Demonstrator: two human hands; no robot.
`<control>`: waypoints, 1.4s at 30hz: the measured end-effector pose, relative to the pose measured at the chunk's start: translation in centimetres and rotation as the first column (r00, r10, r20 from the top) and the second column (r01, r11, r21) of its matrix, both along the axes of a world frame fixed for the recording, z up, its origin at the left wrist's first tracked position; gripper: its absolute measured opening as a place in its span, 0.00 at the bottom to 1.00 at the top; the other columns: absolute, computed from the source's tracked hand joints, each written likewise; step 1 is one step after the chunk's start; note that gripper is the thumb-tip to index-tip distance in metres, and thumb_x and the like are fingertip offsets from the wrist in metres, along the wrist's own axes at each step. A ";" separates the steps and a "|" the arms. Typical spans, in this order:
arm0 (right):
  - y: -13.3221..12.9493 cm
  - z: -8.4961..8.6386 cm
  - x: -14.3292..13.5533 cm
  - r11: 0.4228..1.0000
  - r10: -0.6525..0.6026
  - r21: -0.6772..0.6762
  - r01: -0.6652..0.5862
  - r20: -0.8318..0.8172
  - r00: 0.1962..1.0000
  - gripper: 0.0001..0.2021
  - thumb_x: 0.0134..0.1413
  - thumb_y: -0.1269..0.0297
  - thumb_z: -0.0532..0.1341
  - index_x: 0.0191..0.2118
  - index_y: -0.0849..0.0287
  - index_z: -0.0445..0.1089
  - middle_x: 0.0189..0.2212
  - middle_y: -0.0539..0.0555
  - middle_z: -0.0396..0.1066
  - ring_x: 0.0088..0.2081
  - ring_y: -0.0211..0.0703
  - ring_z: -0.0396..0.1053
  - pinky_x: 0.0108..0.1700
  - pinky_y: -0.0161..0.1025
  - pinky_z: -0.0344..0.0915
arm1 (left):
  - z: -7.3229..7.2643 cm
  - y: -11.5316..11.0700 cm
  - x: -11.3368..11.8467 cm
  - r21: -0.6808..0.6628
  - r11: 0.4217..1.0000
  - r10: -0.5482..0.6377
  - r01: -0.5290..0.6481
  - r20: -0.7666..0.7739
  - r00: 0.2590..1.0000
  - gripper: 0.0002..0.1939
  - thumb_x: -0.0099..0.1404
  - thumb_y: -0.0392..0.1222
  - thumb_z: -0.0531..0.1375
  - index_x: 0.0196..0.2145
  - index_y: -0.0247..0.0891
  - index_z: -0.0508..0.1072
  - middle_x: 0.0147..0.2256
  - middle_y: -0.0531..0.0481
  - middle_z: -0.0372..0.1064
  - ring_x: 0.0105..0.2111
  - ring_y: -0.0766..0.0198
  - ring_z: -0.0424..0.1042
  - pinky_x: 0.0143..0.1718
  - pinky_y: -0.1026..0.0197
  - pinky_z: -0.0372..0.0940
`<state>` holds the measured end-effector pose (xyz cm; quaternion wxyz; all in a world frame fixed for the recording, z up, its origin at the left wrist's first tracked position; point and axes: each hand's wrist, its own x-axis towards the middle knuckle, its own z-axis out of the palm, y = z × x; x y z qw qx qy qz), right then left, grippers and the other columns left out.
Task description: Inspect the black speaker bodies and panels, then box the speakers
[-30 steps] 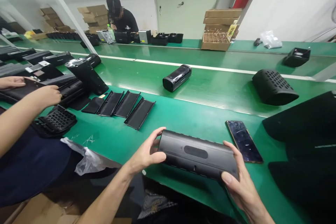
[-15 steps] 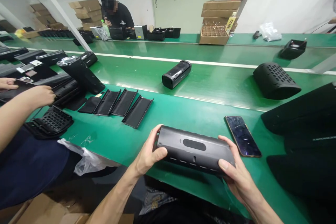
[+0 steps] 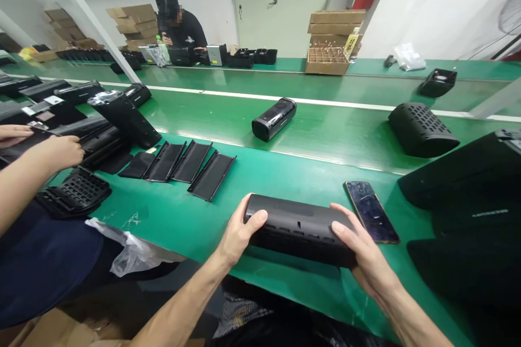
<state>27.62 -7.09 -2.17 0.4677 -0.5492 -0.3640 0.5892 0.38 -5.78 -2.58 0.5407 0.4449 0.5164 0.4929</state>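
A long black plastic speaker housing (image 3: 301, 236) is held between both my hands above the front of the green bench. My left hand (image 3: 240, 234) grips its left end, with the thumb over the upper edge. At its right end my right hand (image 3: 364, 249) is closed around it, thumb on the near face. A row of slots and a small notch show on the side turned toward me. Just beyond my right fingers lies a phone (image 3: 371, 211), screen up. Left of the housing, several flat black panels (image 3: 212, 174) lie side by side on the bench.
A black unit (image 3: 274, 118) and a perforated housing (image 3: 423, 129) lie on the green strip beyond. Large dark housings (image 3: 459, 217) crowd the right. A co-worker's hands (image 3: 57, 154) work at the left near more housings. Another person (image 3: 179, 21) is across, near cardboard boxes (image 3: 329, 59).
My hands have rolled the speaker housing, so its oval recess has turned out of sight and the slotted side faces me more. Both thumbs sit higher in view.
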 end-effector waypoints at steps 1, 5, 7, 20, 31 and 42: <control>0.3 0.8 0.1 0.996 0.011 -0.086 -0.015 -0.043 0.999 0.45 0.50 0.37 0.70 0.70 0.47 0.58 0.55 0.58 0.73 0.50 0.54 0.75 0.47 0.43 0.72 | 0.0 0.3 -0.2 -0.045 0.998 -0.031 0.033 0.039 0.999 0.43 0.65 0.62 0.65 0.69 0.36 0.63 0.67 0.38 0.62 0.70 0.43 0.57 0.69 0.47 0.55; 0.7 2.0 0.6 0.979 0.013 -0.199 -0.037 -0.121 0.993 0.50 0.41 0.32 0.72 0.70 0.40 0.58 0.57 0.55 0.73 0.54 0.52 0.74 0.53 0.43 0.71 | 0.9 1.2 -0.6 -0.044 0.992 -0.108 0.116 0.151 0.983 0.41 0.65 0.61 0.66 0.67 0.36 0.66 0.64 0.38 0.66 0.68 0.44 0.60 0.69 0.45 0.55; 0.9 1.5 0.8 0.980 0.023 -0.191 -0.052 -0.149 0.989 0.54 0.39 0.33 0.74 0.71 0.39 0.56 0.58 0.55 0.72 0.57 0.52 0.73 0.59 0.46 0.69 | 1.2 1.5 -0.4 -0.048 0.997 -0.057 0.065 0.148 0.987 0.41 0.62 0.59 0.68 0.66 0.34 0.68 0.63 0.37 0.67 0.67 0.43 0.61 0.69 0.45 0.56; 1.6 0.6 -0.2 0.988 -0.008 -0.155 -0.011 -0.121 0.993 0.45 0.40 0.37 0.75 0.62 0.50 0.63 0.52 0.56 0.76 0.48 0.49 0.76 0.41 0.34 0.70 | 0.8 3.6 0.4 -0.167 0.984 0.077 -0.059 0.101 0.992 0.26 0.56 0.61 0.67 0.39 0.35 0.75 0.45 0.41 0.76 0.51 0.48 0.71 0.56 0.48 0.64; 3.1 -1.0 0.7 0.985 0.012 -0.171 -0.034 -0.126 0.992 0.46 0.34 0.35 0.77 0.57 0.52 0.64 0.48 0.54 0.76 0.42 0.44 0.75 0.38 0.33 0.73 | 1.6 4.5 0.3 -0.134 0.989 -0.054 0.058 0.037 0.998 0.31 0.60 0.66 0.64 0.42 0.32 0.76 0.48 0.39 0.76 0.52 0.48 0.72 0.59 0.49 0.63; 4.1 0.2 1.6 0.958 0.085 -0.267 -0.107 -0.093 0.992 0.35 0.54 0.37 0.67 0.58 0.60 0.69 0.42 0.61 0.76 0.31 0.44 0.70 0.27 0.44 0.75 | 1.3 4.9 0.1 -0.205 0.975 -0.079 0.082 0.019 0.997 0.42 0.56 0.76 0.61 0.51 0.35 0.74 0.43 0.42 0.74 0.38 0.57 0.72 0.31 0.60 0.67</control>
